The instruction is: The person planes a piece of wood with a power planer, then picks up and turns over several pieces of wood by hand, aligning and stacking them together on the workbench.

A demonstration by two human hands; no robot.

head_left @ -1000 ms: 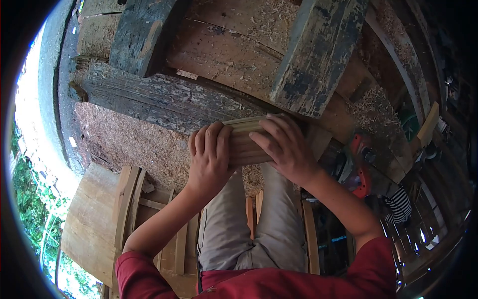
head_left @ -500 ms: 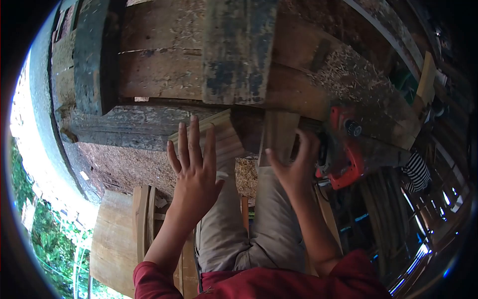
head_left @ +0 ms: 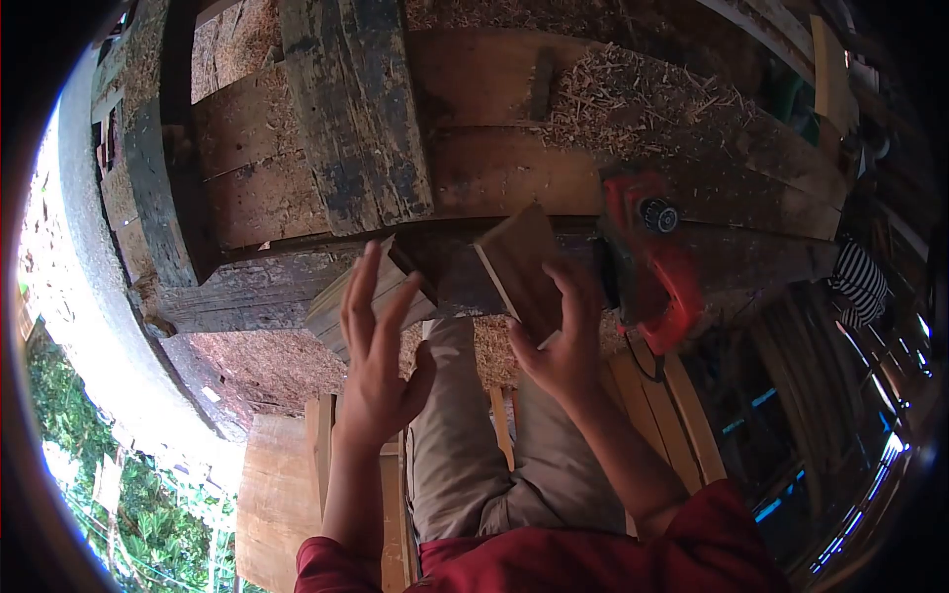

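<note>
My left hand (head_left: 381, 361) is raised with its fingers apart, over a pale wooden piece (head_left: 331, 314) at the front edge of the bench. Part of that piece is hidden behind the fingers. My right hand (head_left: 568, 351) is beside a flat brown wooden block (head_left: 524, 272), thumb near its lower end and fingers spread along its right side; whether the skin touches the wood is unclear. The block is tilted. Just right of that hand lies a red power tool (head_left: 667, 287) with a black knob.
The plank bench (head_left: 494, 168) carries a dark weathered board (head_left: 361, 119) and a heap of wood shavings (head_left: 633, 99). Below at left leans a plywood sheet (head_left: 277, 484). Striped cloth (head_left: 860, 282) hangs at the right, near long timbers.
The view has shifted, moving the bench items left. My left hand has turned, its fingers slanting more. The brown block now leans the other way beside my right hand.
</note>
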